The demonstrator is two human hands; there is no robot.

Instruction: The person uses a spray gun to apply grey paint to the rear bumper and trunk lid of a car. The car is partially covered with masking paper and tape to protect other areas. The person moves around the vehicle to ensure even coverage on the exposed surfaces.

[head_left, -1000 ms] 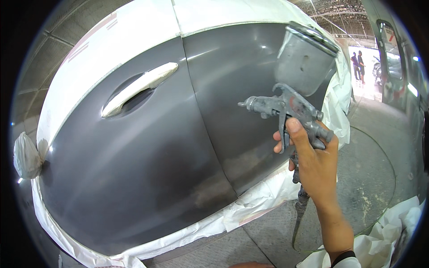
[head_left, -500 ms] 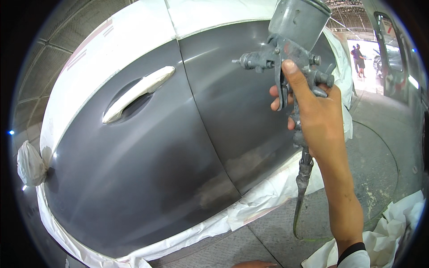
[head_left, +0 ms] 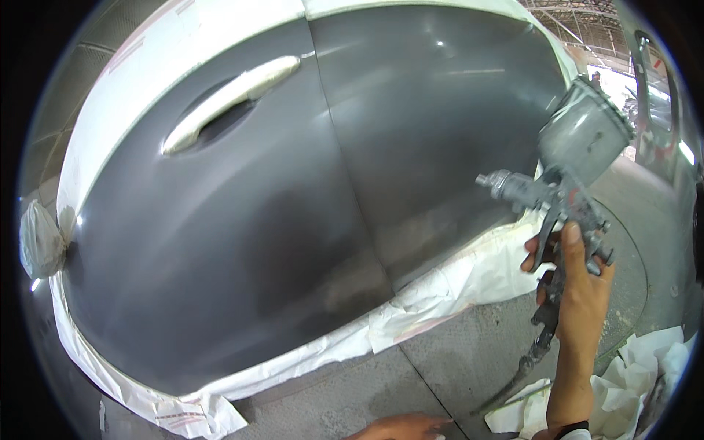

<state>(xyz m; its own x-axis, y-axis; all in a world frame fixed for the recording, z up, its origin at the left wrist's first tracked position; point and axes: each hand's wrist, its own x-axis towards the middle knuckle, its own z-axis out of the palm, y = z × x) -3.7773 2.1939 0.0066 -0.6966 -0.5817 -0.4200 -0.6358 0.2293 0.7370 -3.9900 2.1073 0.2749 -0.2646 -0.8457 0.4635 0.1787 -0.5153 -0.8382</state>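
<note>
My right hand (head_left: pixel 583 293) is wrapped round a grey metal spray gun (head_left: pixel 568 205), its fingers at the trigger and its thumb up along the body. A cup (head_left: pixel 587 132) sits on top of the gun, and the nozzle points left at the dark grey car panels (head_left: pixel 293 220), apart from them. From the handle a hose (head_left: pixel 517 374) runs down. My left hand (head_left: pixel 403 427) shows only in part at the lower edge, fingers stretched out to the right, with nothing visible in them. A pale covered door handle (head_left: pixel 231 103) stands out from the left panel.
White masking paper (head_left: pixel 440 293) borders the panels. A plastic-wrapped mirror (head_left: pixel 42 238) juts out at the left. Crumpled paper (head_left: pixel 645 367) lies on the grey floor (head_left: pixel 484 330) at the lower right. Another vehicle (head_left: pixel 664 147) stands at the far right.
My right hand has carried the spray gun down and to the right, away from the panels' upper part. The view has shifted, and more of my left hand shows.
</note>
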